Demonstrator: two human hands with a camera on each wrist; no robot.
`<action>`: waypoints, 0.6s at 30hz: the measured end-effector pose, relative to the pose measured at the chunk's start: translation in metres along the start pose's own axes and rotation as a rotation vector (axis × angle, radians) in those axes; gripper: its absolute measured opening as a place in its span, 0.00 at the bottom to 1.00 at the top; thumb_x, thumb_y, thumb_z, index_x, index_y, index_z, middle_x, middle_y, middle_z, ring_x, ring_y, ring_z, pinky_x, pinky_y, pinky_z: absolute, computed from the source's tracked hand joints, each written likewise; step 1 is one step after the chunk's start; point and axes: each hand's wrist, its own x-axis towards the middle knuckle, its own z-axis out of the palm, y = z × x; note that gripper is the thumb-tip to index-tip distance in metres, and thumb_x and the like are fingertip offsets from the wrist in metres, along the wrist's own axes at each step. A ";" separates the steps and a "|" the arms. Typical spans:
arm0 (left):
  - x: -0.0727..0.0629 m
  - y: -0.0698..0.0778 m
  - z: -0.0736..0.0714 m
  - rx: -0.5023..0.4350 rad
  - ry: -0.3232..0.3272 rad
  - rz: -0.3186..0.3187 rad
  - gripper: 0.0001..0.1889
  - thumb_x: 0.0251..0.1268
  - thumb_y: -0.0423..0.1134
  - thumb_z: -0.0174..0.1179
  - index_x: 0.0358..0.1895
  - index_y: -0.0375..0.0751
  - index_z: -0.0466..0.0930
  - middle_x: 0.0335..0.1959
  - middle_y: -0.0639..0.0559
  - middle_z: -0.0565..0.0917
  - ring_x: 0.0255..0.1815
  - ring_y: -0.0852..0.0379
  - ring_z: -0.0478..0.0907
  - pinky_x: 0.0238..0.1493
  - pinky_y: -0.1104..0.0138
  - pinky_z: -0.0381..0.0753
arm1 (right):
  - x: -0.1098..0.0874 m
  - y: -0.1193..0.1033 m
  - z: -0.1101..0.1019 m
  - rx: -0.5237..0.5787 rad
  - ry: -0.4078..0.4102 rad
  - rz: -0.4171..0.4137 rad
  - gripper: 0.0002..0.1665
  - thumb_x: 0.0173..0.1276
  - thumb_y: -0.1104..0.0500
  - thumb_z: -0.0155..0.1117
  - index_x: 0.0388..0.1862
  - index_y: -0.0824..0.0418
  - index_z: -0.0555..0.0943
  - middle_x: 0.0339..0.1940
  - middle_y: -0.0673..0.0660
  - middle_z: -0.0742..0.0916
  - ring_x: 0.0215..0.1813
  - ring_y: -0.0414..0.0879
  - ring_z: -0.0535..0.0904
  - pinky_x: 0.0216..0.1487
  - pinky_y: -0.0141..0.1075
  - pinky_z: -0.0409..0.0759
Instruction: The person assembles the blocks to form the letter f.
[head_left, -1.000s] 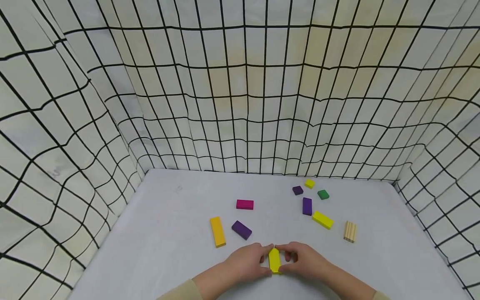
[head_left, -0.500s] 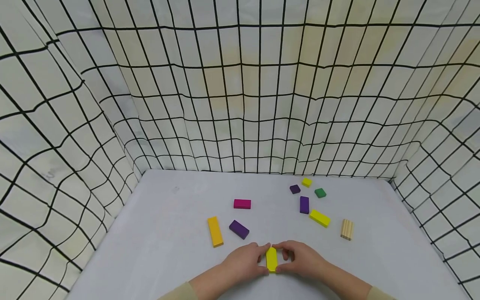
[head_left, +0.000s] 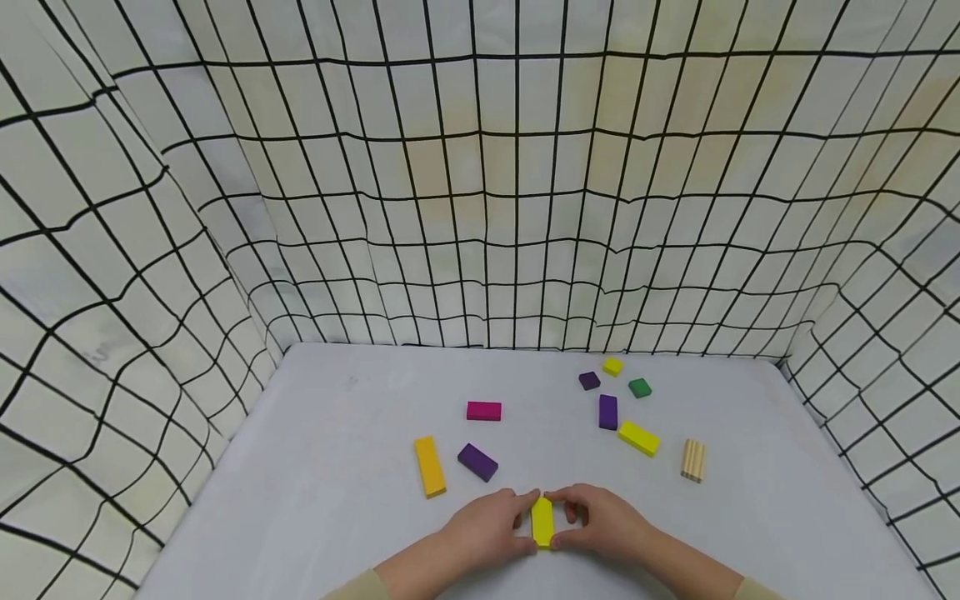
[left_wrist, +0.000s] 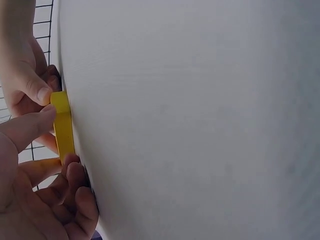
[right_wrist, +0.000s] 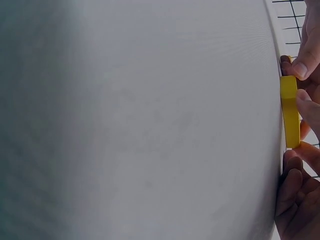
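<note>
At the bottom middle of the head view, a yellow wooden block point(head_left: 542, 525) with angled corners lies lengthwise away from me on the white table. My left hand point(head_left: 487, 527) pinches it from the left, thumb at the near end and index finger at the far end. From the other side my right hand point(head_left: 606, 521) grips the same block in a mirrored way. Both wrist views show this yellow block point(left_wrist: 64, 131) low over the white surface, with thumbs and index fingertips at its ends and the other fingers curled beside it.
Beyond my hands lie an orange block point(head_left: 431, 467), a purple block point(head_left: 477, 462) and a magenta block point(head_left: 483, 411). To the right are another yellow block point(head_left: 638, 438), a striped wooden piece point(head_left: 693, 461) and a green block point(head_left: 640, 388). Black netting point(head_left: 517, 200) encloses the table.
The head view has shifted slightly, moving everything a little to the left in it. Both hands keep their hold on the yellow block, which stays in place on the table.
</note>
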 end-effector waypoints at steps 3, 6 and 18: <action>-0.001 -0.002 -0.001 -0.040 0.014 -0.003 0.32 0.60 0.54 0.68 0.69 0.55 0.74 0.28 0.62 0.71 0.28 0.64 0.68 0.29 0.72 0.71 | 0.000 0.000 0.000 0.008 0.000 -0.006 0.36 0.54 0.39 0.76 0.61 0.51 0.82 0.28 0.46 0.77 0.32 0.39 0.71 0.32 0.30 0.70; -0.003 -0.007 -0.005 -0.074 0.048 -0.020 0.31 0.60 0.54 0.68 0.67 0.53 0.76 0.29 0.62 0.72 0.29 0.64 0.69 0.31 0.70 0.72 | 0.000 0.000 0.001 0.006 -0.003 -0.011 0.35 0.55 0.39 0.76 0.61 0.50 0.82 0.29 0.46 0.77 0.32 0.39 0.71 0.31 0.30 0.70; -0.011 -0.031 -0.036 -0.160 0.215 -0.114 0.30 0.62 0.51 0.68 0.67 0.47 0.75 0.40 0.56 0.80 0.35 0.60 0.73 0.39 0.64 0.82 | 0.001 0.001 0.001 -0.006 -0.016 0.004 0.36 0.55 0.40 0.76 0.61 0.50 0.82 0.29 0.46 0.77 0.32 0.39 0.71 0.31 0.31 0.70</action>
